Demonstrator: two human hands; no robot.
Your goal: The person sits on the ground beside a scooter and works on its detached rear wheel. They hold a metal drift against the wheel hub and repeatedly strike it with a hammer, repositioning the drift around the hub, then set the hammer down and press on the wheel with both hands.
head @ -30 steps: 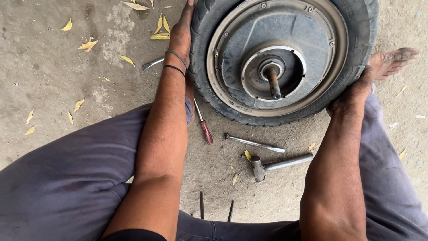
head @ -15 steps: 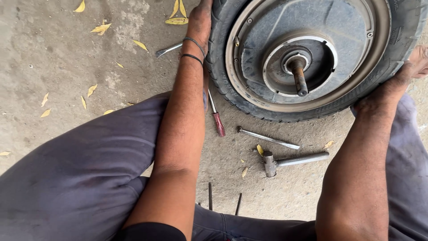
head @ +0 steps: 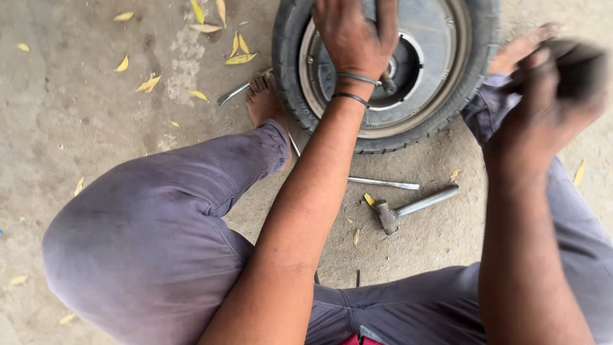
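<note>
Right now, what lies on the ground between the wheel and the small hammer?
In the head view, a thin metal rod lies on the concrete between the wheel and the hammer.

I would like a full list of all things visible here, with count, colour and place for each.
wheel: one, black tyre with grey hub, top centre on the ground
hammer: one, grey metal, on the ground below the wheel
rod: one, thin, silver, between wheel and hammer
flat tool: one, silver, left of the wheel
leaves: many, yellow, scattered on the concrete
trousers: grey-purple, both legs
feet: two, bare, either side of the wheel
left hand: on the hub, two wristbands
right hand: raised, blurred, off the wheel
</note>
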